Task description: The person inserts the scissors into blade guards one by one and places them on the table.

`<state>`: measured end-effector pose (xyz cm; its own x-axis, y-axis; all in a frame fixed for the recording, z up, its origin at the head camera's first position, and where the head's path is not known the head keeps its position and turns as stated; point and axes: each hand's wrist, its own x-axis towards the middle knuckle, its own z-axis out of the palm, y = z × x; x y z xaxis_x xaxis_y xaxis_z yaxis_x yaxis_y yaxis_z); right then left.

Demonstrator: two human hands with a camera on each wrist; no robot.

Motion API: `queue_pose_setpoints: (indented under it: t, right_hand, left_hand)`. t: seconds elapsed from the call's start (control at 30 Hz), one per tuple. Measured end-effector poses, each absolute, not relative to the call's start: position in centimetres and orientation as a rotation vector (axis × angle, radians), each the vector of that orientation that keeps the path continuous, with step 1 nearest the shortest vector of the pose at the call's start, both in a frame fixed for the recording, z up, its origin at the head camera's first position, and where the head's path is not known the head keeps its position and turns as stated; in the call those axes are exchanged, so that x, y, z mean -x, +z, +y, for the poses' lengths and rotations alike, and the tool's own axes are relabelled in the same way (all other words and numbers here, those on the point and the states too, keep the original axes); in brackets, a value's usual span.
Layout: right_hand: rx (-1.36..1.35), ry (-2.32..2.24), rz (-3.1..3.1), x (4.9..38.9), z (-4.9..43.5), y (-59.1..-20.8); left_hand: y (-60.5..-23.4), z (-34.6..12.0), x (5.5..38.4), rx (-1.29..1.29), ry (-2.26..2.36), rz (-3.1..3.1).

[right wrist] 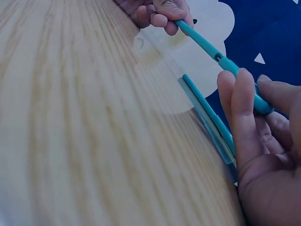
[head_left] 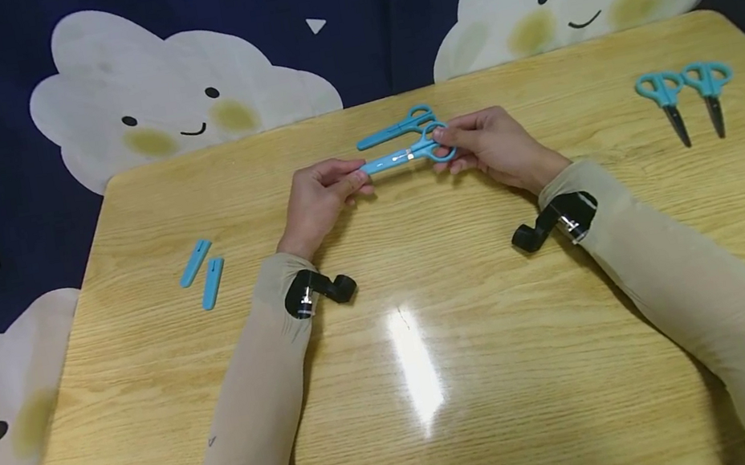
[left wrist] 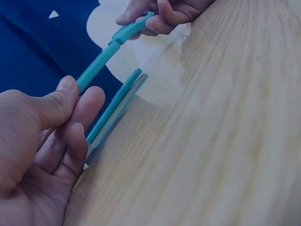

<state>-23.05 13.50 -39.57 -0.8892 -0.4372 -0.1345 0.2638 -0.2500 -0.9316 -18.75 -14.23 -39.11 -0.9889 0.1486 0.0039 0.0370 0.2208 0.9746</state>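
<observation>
Between my two hands a pair of blue scissors (head_left: 421,148) with a blue blade cover (head_left: 387,162) over its blades is held above the table. My left hand (head_left: 317,196) pinches the tip end of the cover between thumb and fingers. On the other end, my right hand (head_left: 494,148) grips the scissors' handle loops. Just behind them lies another pair of covered blue scissors (head_left: 393,132) on the table. In the left wrist view, the cover (left wrist: 98,68) runs from the left thumb up toward the right hand. The right wrist view shows the handle (right wrist: 230,67) at the right fingers.
Two loose blue blade covers (head_left: 195,263) lie on the wooden table (head_left: 473,314) at the left. Two pairs of uncovered scissors (head_left: 708,86) with dark blades lie side by side at the far right. A dark blue curtain (head_left: 375,20) with clouds hangs behind the table's back edge.
</observation>
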Motion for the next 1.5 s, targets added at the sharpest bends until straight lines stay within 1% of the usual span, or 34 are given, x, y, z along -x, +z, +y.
queue_pose_setpoints:
  t: [0.83,1.5]
  right_hand:
    - [0.176,-2.119,1.704,23.0,12.6,-39.2]
    - [0.162,-2.081,1.723,23.0,12.4,-39.4]
  left_hand:
    - [-38.8,-14.2,18.7,-0.207,1.887,2.393]
    - [-39.3,-14.4,18.8,-0.178,1.857,2.423]
